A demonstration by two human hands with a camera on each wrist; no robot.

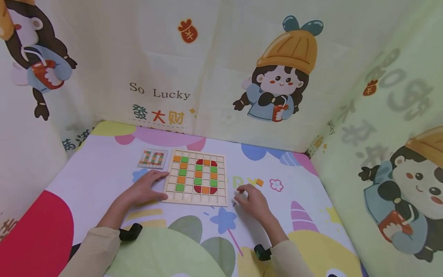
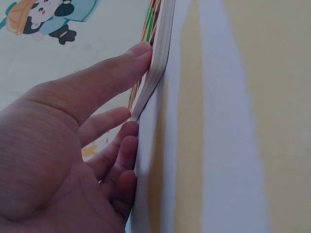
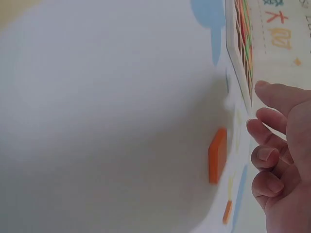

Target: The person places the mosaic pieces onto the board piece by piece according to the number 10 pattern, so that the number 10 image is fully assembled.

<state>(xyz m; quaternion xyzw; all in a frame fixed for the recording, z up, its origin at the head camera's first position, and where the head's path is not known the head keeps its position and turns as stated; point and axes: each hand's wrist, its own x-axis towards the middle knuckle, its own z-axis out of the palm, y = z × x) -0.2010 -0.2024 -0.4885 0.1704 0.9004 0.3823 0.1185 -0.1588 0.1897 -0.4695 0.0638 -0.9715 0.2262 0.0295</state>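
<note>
A square wooden grid board [image 1: 188, 198] lies on the table, its orange, green and red tiles forming a "10". My left hand [image 1: 147, 187] rests at the board's left side, thumb at the near left corner. In the left wrist view, the thumb [image 2: 141, 48] touches the board's edge [image 2: 158, 58] and the other fingers are loosely bent beside it. To the right of the board, my right hand [image 1: 254, 202] hovers with loosely bent fingers, nothing between them. Below it in the right wrist view lies an orange tile [image 3: 217, 156], hidden by the hand in the head view.
A small pattern card [image 1: 152, 158] showing the same "10" lies left of the board's far corner. Another orange tile [image 1: 259, 182] sits on the cartoon-printed tablecloth [image 1: 277, 165] beyond my right hand. Printed curtains [image 1: 214, 77] stand around the table.
</note>
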